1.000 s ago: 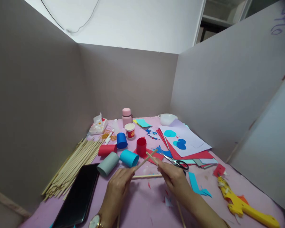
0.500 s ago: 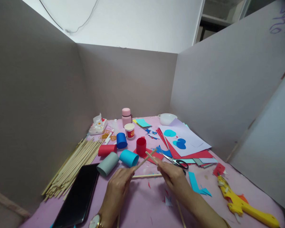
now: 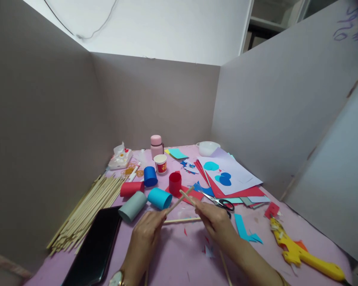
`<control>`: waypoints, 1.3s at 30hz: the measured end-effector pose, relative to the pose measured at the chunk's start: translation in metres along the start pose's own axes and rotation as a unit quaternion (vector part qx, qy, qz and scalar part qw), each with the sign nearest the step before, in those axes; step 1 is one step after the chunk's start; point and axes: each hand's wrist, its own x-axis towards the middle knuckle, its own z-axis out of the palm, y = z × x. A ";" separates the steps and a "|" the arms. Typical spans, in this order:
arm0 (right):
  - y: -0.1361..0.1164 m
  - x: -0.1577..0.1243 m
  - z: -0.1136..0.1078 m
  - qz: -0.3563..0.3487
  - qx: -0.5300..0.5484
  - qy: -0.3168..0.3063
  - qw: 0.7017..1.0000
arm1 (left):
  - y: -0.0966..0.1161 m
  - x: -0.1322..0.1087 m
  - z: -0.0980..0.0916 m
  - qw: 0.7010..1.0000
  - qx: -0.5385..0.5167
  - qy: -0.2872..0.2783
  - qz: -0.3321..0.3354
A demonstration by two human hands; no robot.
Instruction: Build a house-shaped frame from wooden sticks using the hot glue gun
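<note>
Head view, with the crossing of the two held sticks taken as the clock's centre: the pink tabletop [image 3: 181,254] is crowded nearly all round; from 8 to 9 o'clock lie a black phone [image 3: 92,248] and a heap of loose wooden sticks [image 3: 88,214]; around 9 o'clock rest a grey tube [image 3: 133,206], a light blue tube [image 3: 159,198] and a red tube [image 3: 132,189] on their sides, with a dark blue tube [image 3: 150,176] at 10; a paper cup [image 3: 160,165] and a pink bottle [image 3: 156,148] stand farther off at 11; a white bowl [image 3: 209,149] sits at 1 o'clock, stacked paper sheets [image 3: 240,176] at 2; an upright red tube [image 3: 175,184] stands close behind the crossing at 11, and scissors [image 3: 219,200] lie just beside the right fingers at 3, one handle partly hidden by that hand; a yellow glue gun [image 3: 304,252] lies well apart at 4. Both hands are closed in a pinch; the left hand [image 3: 147,228] grips one pale stick [image 3: 175,204], the right hand [image 3: 213,218] a second stick [image 3: 183,193]; these are thin, straight, plain wood, slanting toward each other and crossing near their tips; a third stick [image 3: 181,221] lies crosswise at 6 o'clock, its ends hidden by the hands.
</note>
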 end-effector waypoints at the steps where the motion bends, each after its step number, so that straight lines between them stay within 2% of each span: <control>1: 0.000 0.000 0.000 0.002 0.000 -0.002 1.000 | 0.000 0.000 0.000 1.000 0.000 0.001 0.001; 22: 0.001 0.000 0.000 -0.005 -0.010 -0.001 1.000 | -0.002 -0.001 0.001 1.000 -0.010 0.001 -0.008; 39: 0.001 -0.003 0.002 -0.003 -0.014 -0.006 1.000 | 0.004 0.000 -0.003 1.000 -0.011 -0.002 -0.017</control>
